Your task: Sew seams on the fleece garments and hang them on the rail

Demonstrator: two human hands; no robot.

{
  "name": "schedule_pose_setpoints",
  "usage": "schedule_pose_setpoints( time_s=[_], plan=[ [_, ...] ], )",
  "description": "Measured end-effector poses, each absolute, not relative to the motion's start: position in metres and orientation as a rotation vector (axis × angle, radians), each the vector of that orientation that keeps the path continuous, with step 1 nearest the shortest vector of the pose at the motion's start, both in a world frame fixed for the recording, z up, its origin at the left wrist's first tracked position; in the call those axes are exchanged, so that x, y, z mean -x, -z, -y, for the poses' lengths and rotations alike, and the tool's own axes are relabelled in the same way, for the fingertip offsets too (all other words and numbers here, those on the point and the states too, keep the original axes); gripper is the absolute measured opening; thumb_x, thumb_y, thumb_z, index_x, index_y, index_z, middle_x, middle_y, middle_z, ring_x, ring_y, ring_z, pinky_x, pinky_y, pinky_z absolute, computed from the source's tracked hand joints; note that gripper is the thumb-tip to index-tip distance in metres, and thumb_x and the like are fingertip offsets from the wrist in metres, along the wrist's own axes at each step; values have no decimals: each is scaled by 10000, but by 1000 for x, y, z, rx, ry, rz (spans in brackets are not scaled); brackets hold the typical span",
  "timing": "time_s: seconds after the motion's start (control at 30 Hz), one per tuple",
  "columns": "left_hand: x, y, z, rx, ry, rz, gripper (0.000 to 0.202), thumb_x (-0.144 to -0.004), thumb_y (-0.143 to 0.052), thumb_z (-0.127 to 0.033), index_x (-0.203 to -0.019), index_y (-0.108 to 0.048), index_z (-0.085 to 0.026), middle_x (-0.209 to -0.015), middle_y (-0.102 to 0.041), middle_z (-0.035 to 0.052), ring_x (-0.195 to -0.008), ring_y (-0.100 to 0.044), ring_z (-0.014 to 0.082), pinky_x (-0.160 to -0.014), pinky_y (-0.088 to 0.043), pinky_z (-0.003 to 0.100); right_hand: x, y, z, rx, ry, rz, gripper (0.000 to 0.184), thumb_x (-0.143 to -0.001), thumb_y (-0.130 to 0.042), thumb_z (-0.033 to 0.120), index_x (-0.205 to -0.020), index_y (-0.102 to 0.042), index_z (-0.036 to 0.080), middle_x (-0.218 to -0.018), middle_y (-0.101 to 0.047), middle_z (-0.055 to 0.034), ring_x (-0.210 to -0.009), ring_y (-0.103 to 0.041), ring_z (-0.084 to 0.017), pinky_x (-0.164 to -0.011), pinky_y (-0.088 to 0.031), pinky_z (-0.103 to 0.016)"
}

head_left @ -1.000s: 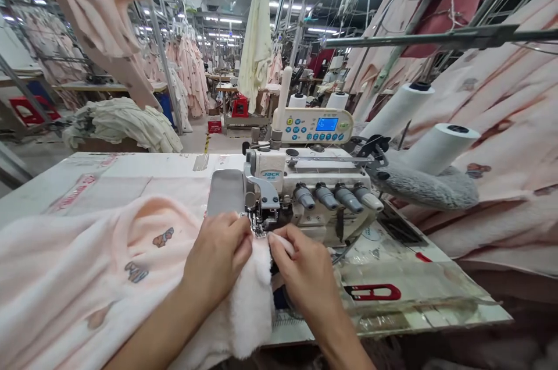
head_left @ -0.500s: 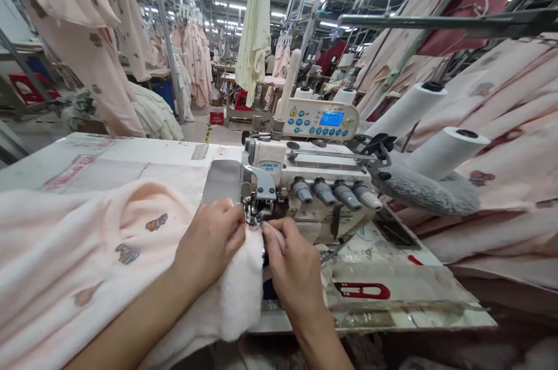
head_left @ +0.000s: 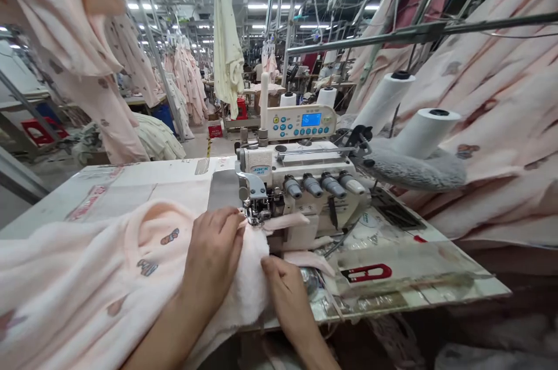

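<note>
A fluffy pale pink garment [head_left: 87, 277] with small printed animals lies across the sewing table. My left hand [head_left: 213, 253] rests flat on it, fingers together, pressing the white fleece edge [head_left: 250, 274] just in front of the presser foot [head_left: 255, 213] of the white overlock machine [head_left: 300, 189]. My right hand [head_left: 283, 291] sits lower, at the fleece's right edge, fingers curled against the fabric. A narrow pink strip [head_left: 285, 221] trails to the right from the presser foot.
Red thread snips [head_left: 366, 272] lie on the table right of the machine. Large white thread cones [head_left: 425, 131] and grey fleece [head_left: 414, 169] stand at the right, with pink garments hung behind them. The control panel [head_left: 303, 121] tops the machine. Garments hang on racks at the left and far back.
My right hand has dropped back from the presser foot toward the table's front edge. A pink strip now shows trailing right of the foot. My left hand stays pressed on the fleece.
</note>
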State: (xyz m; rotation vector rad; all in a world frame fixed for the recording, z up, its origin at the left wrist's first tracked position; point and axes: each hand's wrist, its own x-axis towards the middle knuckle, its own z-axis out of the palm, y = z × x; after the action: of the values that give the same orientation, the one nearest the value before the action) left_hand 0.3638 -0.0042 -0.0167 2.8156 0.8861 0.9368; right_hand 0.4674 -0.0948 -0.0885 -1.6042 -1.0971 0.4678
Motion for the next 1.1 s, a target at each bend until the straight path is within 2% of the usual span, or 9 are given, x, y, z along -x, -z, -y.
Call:
schedule_pose_setpoints(
  time_s=[0.1,0.17,0.27,0.33,0.47,0.57,0.67,0.83,1.1],
  plan=[
    [-358,23,13,-2776,-1013,-676,185,-876,-378,-115,-929,-541,-185,-958,-621,49,-897,-544,177,-778,-440,314,-463,81,90,1541,-424,982,469,-889,-386,483,-520,-390,195,-514,-380,42,-489,-391,-106,-450,-296,-216],
    [-356,28,14,-2768,-1020,-616,169,-872,-406,-121,-942,-549,-177,-929,-621,43,-867,-551,168,-753,-455,298,-464,76,92,1515,-302,977,387,-882,-447,408,-570,-489,182,-574,-466,27,-553,-460,-115,-508,-347,-209],
    [-357,35,11,-2838,-1069,-582,218,-861,-420,-115,-1015,-568,-159,-917,-610,58,-834,-545,181,-720,-467,314,-469,76,97,1464,-299,1026,224,-883,-474,323,-894,-659,197,-789,-623,-15,-773,-580,-150,-671,-425,-205],
    [-359,37,10,-2900,-1068,-574,247,-847,-430,-97,-1038,-578,-148,-896,-602,67,-796,-533,189,-679,-469,319,-471,80,99,1448,-374,1043,267,-889,-468,305,-1084,-637,235,-923,-652,-31,-915,-586,-165,-765,-436,-213],
    [-362,34,12,-3005,-939,-607,271,-806,-482,-72,-1042,-593,-146,-862,-587,65,-744,-509,195,-630,-464,328,-472,89,99,1407,-532,990,314,-886,-464,340,-1154,-611,267,-1058,-628,-45,-1060,-532,-184,-856,-424,-242],
    [-364,31,13,-3051,-789,-643,336,-765,-551,-71,-1087,-583,-163,-892,-583,63,-759,-501,202,-650,-471,347,-468,91,98,1385,-635,827,398,-865,-497,413,-1236,-525,272,-868,-603,-21,-852,-563,-164,-692,-453,-224],
    [-365,30,11,-3074,-686,-672,382,-740,-583,-64,-1106,-578,-175,-919,-580,64,-777,-496,211,-661,-478,366,-464,93,99,1320,-736,652,502,-831,-531,485,-1265,-416,260,-637,-447,54,-554,-426,-109,-480,-344,-183],
    [-365,32,6,-3119,-661,-631,397,-754,-570,-71,-1137,-556,-173,-957,-573,75,-792,-483,216,-652,-475,369,-462,87,97,1187,-864,562,581,-769,-590,531,-1205,-363,221,-633,-442,61,-549,-369,-100,-486,-309,-185],
    [-362,31,2,-3121,-632,-590,421,-778,-487,-47,-1167,-519,-204,-1018,-545,73,-858,-453,220,-706,-460,357,-464,79,92,1171,-858,545,514,-770,-587,507,-1133,-379,210,-601,-416,75,-520,-340,-92,-469,-277,-188]
  ],
)
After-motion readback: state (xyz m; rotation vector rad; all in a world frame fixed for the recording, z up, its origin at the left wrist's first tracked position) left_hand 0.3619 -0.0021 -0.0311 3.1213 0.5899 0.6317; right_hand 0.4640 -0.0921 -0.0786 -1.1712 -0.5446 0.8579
